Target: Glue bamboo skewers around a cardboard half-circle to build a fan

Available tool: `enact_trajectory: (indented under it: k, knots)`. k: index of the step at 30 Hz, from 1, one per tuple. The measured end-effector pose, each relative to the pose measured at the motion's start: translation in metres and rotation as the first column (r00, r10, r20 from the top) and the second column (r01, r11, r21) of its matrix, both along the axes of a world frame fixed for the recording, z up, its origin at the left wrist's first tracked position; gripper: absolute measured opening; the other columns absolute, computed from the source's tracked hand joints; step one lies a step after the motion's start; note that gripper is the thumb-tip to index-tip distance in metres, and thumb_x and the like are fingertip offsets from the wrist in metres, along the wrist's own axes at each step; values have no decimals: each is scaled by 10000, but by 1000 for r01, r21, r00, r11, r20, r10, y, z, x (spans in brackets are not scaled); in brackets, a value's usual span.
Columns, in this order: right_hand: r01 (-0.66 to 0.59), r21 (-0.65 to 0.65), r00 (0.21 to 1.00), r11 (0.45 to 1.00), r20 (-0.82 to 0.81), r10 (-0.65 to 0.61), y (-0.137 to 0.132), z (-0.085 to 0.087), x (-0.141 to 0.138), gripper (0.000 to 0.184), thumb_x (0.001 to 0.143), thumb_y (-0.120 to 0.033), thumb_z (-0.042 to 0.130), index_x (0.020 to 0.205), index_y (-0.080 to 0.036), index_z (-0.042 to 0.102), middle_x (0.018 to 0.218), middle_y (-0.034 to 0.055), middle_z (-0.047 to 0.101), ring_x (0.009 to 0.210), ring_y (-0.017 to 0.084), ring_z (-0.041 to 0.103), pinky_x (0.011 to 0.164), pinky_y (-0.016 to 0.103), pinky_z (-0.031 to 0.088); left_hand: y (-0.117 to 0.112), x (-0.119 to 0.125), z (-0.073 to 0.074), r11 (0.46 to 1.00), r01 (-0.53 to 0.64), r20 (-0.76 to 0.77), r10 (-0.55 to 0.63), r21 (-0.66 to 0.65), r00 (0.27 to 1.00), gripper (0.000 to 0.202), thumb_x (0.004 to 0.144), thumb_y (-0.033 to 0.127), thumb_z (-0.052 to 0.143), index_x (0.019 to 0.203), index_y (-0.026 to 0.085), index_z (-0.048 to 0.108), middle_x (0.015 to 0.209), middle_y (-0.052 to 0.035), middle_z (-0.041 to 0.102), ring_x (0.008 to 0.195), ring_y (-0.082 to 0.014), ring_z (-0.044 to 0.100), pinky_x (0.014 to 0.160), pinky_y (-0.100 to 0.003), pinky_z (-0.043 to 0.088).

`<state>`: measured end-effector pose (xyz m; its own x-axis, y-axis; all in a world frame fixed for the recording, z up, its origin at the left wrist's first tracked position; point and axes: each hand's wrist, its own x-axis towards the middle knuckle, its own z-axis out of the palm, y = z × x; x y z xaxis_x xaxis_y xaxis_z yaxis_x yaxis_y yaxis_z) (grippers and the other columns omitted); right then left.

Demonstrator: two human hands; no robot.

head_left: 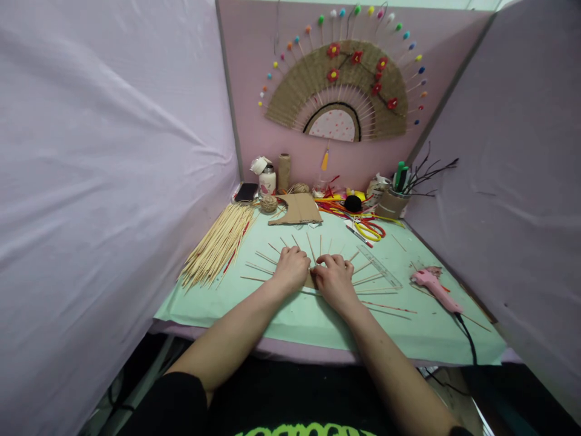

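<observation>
In the middle of the table, thin wooden sticks (260,267) fan out around a small brown cardboard piece (310,281) with a pale lower edge. My left hand (293,266) rests over the left part of this fan, fingers curled down and closed; what lies under them is hidden. From the right, my right hand (334,280) bends its fingers in, thumb and forefinger closed at the lower end of one upright wooden stick (311,247). The fingertips of both hands nearly meet above the cardboard, which they partly cover.
A large pile of sticks (218,245) lies left. Behind are a cut cardboard sheet (299,209), twine balls (268,204) and yellow-handled scissors (368,230). A clear ruler (380,267) and pink glue gun (436,289) lie right. A decorated fan (313,79) hangs on the back wall.
</observation>
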<state>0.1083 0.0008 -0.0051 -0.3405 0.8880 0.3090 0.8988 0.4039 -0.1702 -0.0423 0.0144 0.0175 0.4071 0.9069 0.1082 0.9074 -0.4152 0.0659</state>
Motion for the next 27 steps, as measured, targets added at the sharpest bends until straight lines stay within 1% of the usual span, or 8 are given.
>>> enact_trajectory:
  k: [3, 9, 13, 27]
  knots:
    - [1, -2, 1000, 1000, 12, -1, -1, 1, 0, 231, 899, -181, 570, 880, -264, 784, 1172, 55, 657, 1105, 241, 429, 912, 406, 222, 0, 0, 0, 1000, -1, 0, 1, 0, 1000, 230, 932, 194, 489, 927, 157, 716, 1003, -121, 698, 1059, -277, 528, 852, -413, 334]
    - [-2, -9, 1000, 1000, -17, 2, -2, 2, 0, 232, 904, -190, 563, 861, -255, 781, 1165, 57, 657, 1102, 243, 426, 916, 414, 220, 1, 0, -3, 1000, 8, 4, -8, 9, 1000, 228, 922, 175, 488, 917, 148, 714, 995, -121, 702, 1065, -285, 527, 846, -421, 334]
    - [-2, -7, 1000, 1000, -4, 2, -1, 1, -1, 233, 908, -200, 561, 882, -261, 784, 1170, 60, 652, 1104, 243, 422, 916, 412, 222, 2, 0, -4, 1000, 4, 7, -4, 3, 1000, 219, 918, 187, 498, 911, 155, 715, 1000, -125, 703, 1059, -281, 525, 844, -417, 335]
    - [-8, 5, 1000, 1000, -11, 8, -1, 1, -1, 233, 910, -202, 562, 870, -254, 786, 1165, 73, 659, 1101, 250, 429, 912, 414, 231, 1, 0, -3, 1000, 5, 9, -5, 12, 1000, 234, 929, 194, 488, 908, 151, 717, 993, -119, 706, 1058, -277, 528, 857, -426, 341]
